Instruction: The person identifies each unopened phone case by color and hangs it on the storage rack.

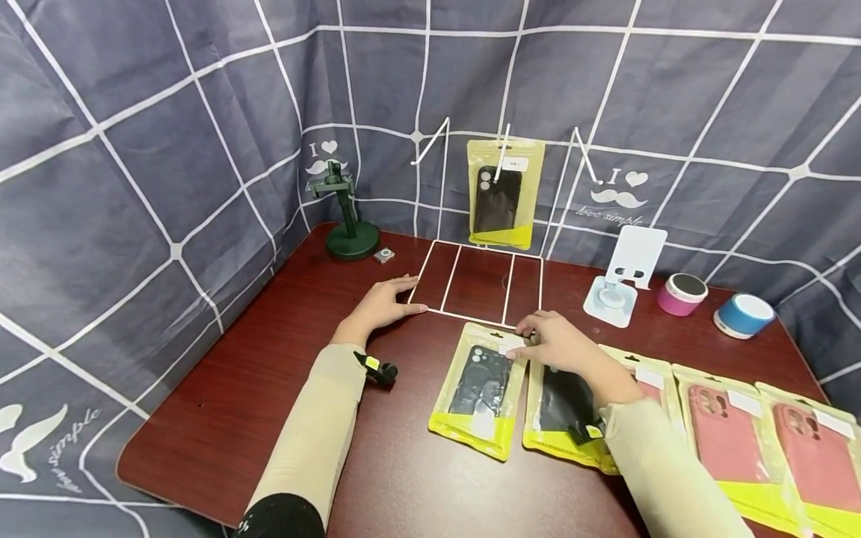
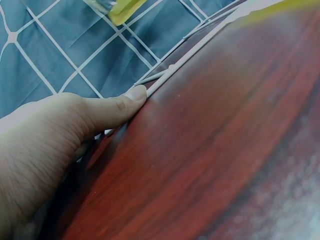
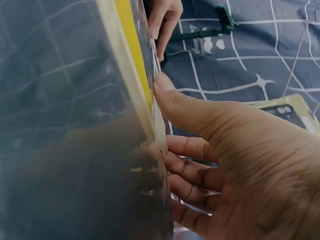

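Observation:
My left hand is at the front left corner of a white wire display rack; its thumb lies along the frame and the fingers reach along the left side bar. My right hand pinches the top right corner of a clear-front pouch with a yellow bottom and a black phone case inside. The right fingers curl at the pouch's top edge, close to the rack's front bar. Another pouched phone case hangs on the rack's middle hook.
Right of the hand lie a dark pouched case and several pink pouched cases. Behind stand a white phone stand, a pink speaker and a blue speaker. A green stand and a small square device are at back left.

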`<state>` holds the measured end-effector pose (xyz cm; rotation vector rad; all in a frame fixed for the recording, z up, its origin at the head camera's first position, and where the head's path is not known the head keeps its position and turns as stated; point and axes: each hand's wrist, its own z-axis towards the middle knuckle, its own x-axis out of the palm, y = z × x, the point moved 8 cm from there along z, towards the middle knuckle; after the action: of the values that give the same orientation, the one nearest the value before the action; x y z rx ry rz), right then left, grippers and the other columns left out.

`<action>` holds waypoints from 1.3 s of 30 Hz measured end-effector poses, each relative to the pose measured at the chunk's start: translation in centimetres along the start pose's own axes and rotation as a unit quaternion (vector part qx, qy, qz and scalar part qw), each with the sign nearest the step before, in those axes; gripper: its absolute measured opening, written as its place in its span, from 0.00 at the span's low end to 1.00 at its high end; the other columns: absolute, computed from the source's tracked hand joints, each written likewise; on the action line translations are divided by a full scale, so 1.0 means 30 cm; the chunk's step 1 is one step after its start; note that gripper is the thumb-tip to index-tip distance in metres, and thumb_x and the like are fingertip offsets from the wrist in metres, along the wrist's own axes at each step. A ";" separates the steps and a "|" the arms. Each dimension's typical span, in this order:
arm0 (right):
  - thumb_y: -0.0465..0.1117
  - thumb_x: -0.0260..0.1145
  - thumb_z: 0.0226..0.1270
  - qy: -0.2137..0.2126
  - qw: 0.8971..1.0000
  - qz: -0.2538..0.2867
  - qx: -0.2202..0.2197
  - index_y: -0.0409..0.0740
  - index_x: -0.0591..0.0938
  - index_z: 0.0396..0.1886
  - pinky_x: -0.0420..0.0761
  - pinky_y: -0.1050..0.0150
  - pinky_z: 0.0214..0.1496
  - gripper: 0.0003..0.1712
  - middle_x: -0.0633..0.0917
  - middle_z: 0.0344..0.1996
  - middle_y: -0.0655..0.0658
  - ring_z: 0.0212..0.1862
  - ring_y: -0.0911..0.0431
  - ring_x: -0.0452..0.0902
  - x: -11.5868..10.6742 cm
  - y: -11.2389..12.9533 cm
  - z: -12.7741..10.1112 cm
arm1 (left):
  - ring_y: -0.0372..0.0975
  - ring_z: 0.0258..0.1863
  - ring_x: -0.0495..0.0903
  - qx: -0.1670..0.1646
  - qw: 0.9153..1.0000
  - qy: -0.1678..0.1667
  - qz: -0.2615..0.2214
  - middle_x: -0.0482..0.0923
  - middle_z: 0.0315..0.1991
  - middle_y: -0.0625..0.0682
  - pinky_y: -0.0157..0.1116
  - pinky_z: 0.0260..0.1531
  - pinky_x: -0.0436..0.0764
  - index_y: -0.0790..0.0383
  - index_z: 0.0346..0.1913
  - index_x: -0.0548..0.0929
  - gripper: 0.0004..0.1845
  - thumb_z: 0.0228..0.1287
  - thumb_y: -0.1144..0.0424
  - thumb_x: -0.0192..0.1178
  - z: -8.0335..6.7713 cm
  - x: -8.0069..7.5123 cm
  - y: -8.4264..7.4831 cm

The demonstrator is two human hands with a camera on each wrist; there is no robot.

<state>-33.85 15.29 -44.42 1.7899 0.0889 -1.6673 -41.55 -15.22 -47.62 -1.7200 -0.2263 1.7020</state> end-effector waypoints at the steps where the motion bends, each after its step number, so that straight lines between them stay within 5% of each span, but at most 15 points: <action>1: 0.58 0.79 0.54 0.004 1.000 -0.002 0.000 0.43 0.85 0.47 0.78 0.55 0.45 0.29 0.81 0.39 0.48 0.42 0.52 0.73 0.002 0.002 -0.006 | 0.44 0.76 0.58 0.001 1.000 0.002 0.001 0.64 0.75 0.51 0.48 0.73 0.61 0.51 0.75 0.69 0.44 0.60 0.35 0.66 0.004 0.004 -0.004; 10: 0.44 0.73 0.65 0.019 0.996 0.024 -0.088 0.50 0.84 0.32 0.71 0.62 0.34 0.06 0.76 0.22 0.58 0.27 0.61 0.68 0.045 0.068 -0.010 | 0.49 0.77 0.57 -0.019 1.000 0.008 -0.006 0.61 0.77 0.51 0.56 0.72 0.59 0.48 0.76 0.68 0.44 0.60 0.34 0.65 -0.009 0.017 -0.001; 16: 0.45 0.71 0.68 -0.021 0.995 0.088 -0.038 0.54 0.84 0.33 0.69 0.66 0.25 0.04 0.72 0.18 0.58 0.20 0.62 0.67 0.026 0.042 -0.007 | 0.50 0.76 0.58 -0.017 1.000 0.010 -0.007 0.62 0.76 0.53 0.56 0.71 0.61 0.48 0.76 0.68 0.43 0.60 0.34 0.65 -0.017 0.021 0.003; 20: 0.43 0.71 0.67 -0.072 0.986 0.151 -0.003 0.54 0.87 0.36 0.72 0.65 0.30 0.01 0.79 0.21 0.57 0.26 0.60 0.72 -0.023 0.026 -0.011 | 0.51 0.76 0.59 -0.014 1.000 0.006 -0.006 0.62 0.76 0.53 0.57 0.71 0.61 0.49 0.75 0.69 0.43 0.60 0.34 0.65 -0.011 0.021 -0.002; 24: 0.44 0.70 0.68 -0.102 0.966 0.234 0.035 0.51 0.88 0.37 0.73 0.65 0.29 0.04 0.82 0.22 0.55 0.26 0.58 0.73 -0.066 0.005 -0.018 | 0.49 0.75 0.60 -0.013 1.000 0.003 0.000 0.64 0.75 0.53 0.56 0.71 0.61 0.50 0.75 0.70 0.43 0.60 0.34 0.65 -0.001 0.025 -0.003; 31: 0.47 0.72 0.67 -0.182 0.915 0.356 0.062 0.43 0.85 0.33 0.73 0.63 0.25 0.11 0.81 0.20 0.52 0.25 0.56 0.71 -0.170 -0.004 -0.032 | 0.49 0.75 0.61 -0.004 1.000 -0.005 -0.004 0.66 0.74 0.53 0.55 0.71 0.62 0.52 0.74 0.71 0.43 0.59 0.34 0.66 -0.005 0.024 -0.002; 39: 0.46 0.74 0.65 -0.260 0.882 0.392 0.042 0.38 0.88 0.38 0.84 0.62 0.40 0.14 0.88 0.29 0.51 0.34 0.57 0.81 -0.309 0.018 -0.014 | 0.48 0.74 0.62 0.007 1.000 -0.008 0.001 0.66 0.74 0.54 0.54 0.71 0.62 0.54 0.73 0.73 0.42 0.60 0.36 0.67 0.005 0.024 -0.009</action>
<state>-34.88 18.71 -35.82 1.1162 -0.8469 -1.4587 -41.50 -14.56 -48.01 -1.6973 -0.2201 1.7153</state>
